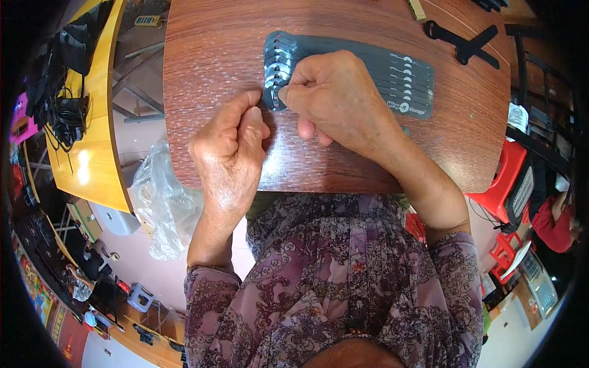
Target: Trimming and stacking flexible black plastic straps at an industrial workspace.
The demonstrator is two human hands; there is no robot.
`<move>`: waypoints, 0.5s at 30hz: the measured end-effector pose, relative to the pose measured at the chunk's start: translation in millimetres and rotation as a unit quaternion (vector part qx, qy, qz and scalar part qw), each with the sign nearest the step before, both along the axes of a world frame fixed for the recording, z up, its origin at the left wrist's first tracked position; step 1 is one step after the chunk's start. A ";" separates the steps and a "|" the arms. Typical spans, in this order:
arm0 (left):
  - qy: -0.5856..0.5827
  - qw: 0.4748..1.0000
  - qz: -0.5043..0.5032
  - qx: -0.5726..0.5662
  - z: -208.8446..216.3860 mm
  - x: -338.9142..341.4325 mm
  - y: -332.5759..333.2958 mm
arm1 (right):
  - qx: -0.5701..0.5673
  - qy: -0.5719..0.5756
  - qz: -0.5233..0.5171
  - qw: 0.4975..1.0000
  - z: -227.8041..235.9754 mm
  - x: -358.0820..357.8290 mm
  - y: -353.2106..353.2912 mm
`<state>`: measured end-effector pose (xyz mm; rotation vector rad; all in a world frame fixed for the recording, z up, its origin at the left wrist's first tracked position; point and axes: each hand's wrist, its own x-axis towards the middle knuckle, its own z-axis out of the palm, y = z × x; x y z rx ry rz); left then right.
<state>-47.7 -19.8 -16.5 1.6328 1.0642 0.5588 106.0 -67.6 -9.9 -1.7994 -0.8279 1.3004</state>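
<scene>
A fanned stack of several flat dark grey straps (374, 64) lies on the brown wooden table (208, 73), their rounded slotted ends pointing left. My right hand (334, 98) pinches the left end of the nearest strap between thumb and forefinger. My left hand (230, 156) rests on the table just left of that end, fingers curled, with the fingertips touching the strap end beside my right thumb.
A black strap piece (461, 42) lies at the table's far right, near a small tan object (417, 8). A clear plastic bag (161, 196) hangs off the table's left edge. A yellow table (92, 122) stands left; red stools (509, 178) stand right.
</scene>
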 end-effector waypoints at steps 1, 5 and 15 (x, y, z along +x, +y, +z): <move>0.011 1.000 -0.011 0.026 -1.3 -0.5 -1.4 | 0.003 0.001 0.000 1.000 -1.0 0.5 -0.6; 0.006 1.000 -0.011 0.010 0.0 0.3 -3.0 | -0.004 0.016 -0.007 1.000 -0.9 1.2 -1.0; 0.007 1.000 -0.010 0.007 -1.7 0.8 -2.3 | -0.002 0.008 0.003 1.000 -0.2 3.0 0.7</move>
